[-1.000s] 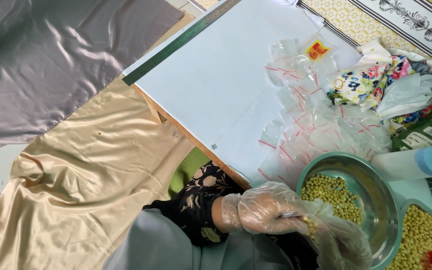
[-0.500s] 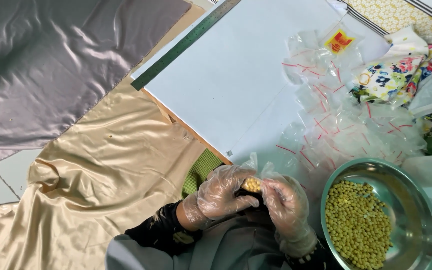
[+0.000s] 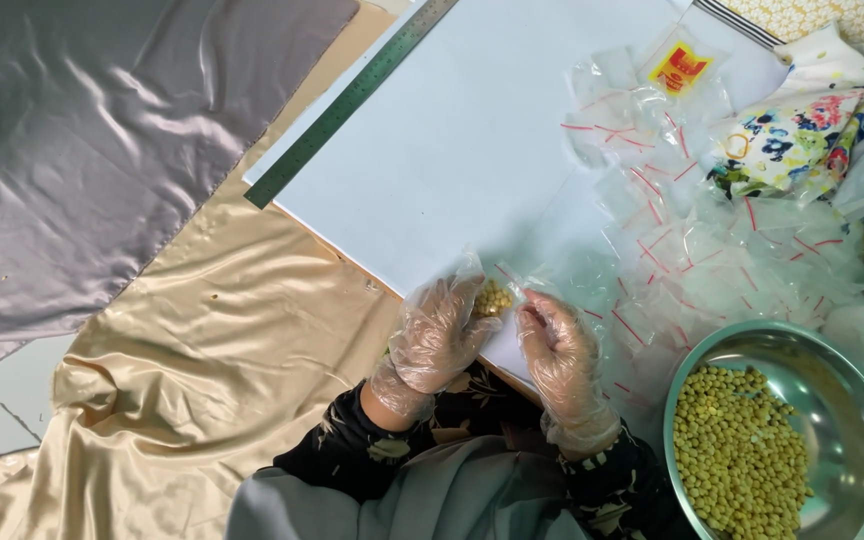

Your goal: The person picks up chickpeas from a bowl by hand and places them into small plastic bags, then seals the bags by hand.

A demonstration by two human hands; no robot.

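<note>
So both gloved hands pinch one small bag of yellow beans [image 3: 492,297] right between them: left hand [image 3: 439,335] and right hand [image 3: 555,345] equally close, bowl [image 3: 852,420] off right.

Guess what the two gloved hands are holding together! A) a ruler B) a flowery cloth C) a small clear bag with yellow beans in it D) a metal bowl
C: the left hand and right hand pinch a small bag of yellow beans between them, apart from the bowl.
</note>
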